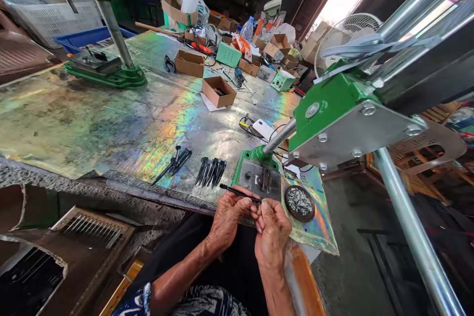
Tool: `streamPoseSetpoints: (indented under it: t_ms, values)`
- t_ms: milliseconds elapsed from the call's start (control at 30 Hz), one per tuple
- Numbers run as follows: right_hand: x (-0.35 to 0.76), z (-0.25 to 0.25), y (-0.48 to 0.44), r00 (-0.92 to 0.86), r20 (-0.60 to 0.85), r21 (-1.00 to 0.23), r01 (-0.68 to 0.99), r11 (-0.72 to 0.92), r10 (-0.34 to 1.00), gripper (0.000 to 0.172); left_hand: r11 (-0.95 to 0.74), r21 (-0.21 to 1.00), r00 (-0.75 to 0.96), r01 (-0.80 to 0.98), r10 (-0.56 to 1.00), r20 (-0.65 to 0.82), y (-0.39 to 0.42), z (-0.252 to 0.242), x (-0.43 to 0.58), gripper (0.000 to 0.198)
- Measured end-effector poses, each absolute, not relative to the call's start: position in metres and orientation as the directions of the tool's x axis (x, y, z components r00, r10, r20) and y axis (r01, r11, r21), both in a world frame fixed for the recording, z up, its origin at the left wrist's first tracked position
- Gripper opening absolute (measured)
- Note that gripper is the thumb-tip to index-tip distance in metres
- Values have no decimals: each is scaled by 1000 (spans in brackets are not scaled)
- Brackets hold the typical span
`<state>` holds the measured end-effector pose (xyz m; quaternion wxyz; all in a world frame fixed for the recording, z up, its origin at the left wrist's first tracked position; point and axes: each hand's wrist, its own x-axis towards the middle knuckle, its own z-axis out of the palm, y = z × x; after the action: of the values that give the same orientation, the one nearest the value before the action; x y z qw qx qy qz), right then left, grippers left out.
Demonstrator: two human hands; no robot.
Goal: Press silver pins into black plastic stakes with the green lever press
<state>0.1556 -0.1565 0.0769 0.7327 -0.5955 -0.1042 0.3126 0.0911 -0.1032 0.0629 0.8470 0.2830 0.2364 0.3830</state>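
Observation:
My left hand (228, 217) is closed around a slim black rod-like part (232, 189), whose thin end sticks out to the left. My right hand (273, 227) pinches at the other end of that part, and the fingertips hide what is there. Both hands are just in front of the metal plate (272, 188) on the green base of a hand press. Beside my right hand is a round brown dish (313, 210) full of small shiny metal pieces. Two bunches of similar black parts, one nearer (211, 172) and one farther left (178, 160), lie along the table's front edge.
The press's green head (333, 108) juts in above right of my hands. A second green press (107, 71) stands far left. Open cardboard boxes (218, 93), tools and a green control box (228, 54) crowd the back. A fan (344, 34) stands at right.

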Motion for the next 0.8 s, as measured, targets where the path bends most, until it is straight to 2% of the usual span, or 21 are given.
streamPoseSetpoints:
  t_ms: [100,267,533,800]
  values:
    - [161,74,-153,736,-302,-892,-443,93,606,38,448,786,583,-427,800,-140,-98,63,89,19]
    - [170,70,-149,676,-373,-835,-544,89,636,36,390,863,591,-320,794,-140,-89,67,94,23]
    - [182,73,-148,607,-435,-725,-674,141,665,35,267,946,547,-183,827,-127,-71,61,116,12]
    - [183,70,-144,588,-433,-663,-721,202,683,40,214,957,556,-196,828,-71,-63,50,134,10]
